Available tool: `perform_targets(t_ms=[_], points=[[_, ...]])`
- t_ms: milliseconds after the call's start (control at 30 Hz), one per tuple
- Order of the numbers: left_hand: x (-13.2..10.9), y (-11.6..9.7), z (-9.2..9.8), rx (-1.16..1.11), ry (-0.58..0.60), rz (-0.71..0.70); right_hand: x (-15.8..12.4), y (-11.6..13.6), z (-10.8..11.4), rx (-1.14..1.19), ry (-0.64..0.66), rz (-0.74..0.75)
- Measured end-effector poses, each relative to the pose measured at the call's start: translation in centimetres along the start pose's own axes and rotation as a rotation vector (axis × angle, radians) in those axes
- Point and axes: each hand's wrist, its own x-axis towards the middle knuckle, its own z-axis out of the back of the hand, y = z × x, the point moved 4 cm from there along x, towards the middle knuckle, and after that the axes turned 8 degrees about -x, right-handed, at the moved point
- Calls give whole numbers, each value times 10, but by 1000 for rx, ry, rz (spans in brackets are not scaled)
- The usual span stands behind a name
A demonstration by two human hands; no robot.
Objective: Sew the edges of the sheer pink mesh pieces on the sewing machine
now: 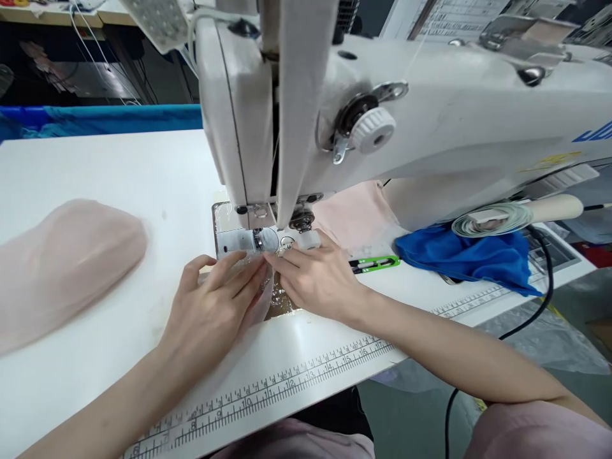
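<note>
My left hand [213, 303] and my right hand [313, 277] meet just in front of the presser foot [268, 241] of a white sewing machine [430, 121]. Both press their fingertips on a thin, sheer pale-pink fabric piece [261, 299] lying over the needle plate. The fingers of each hand are close together and pinch or hold down the fabric's edge. The needle itself is hidden behind the machine head.
A mound of pale-pink fabric [62, 268] lies at the left of the white table [119, 172]. More pink fabric [356, 217] sits behind the machine arm. Green-handled thread snips [375, 263], a blue cloth [471, 258], a tape roll [492, 220] and a black cable [526, 319] are at right. A printed ruler [287, 382] runs along the table's front edge.
</note>
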Motion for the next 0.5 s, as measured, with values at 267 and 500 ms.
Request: perform_targets(t_ms=[267, 500], points=[[1, 9, -1, -42, 27, 25, -3, 4, 1, -84, -33, 40], [-1, 14, -8, -36, 69, 69, -1, 2, 2, -102, -48, 15]])
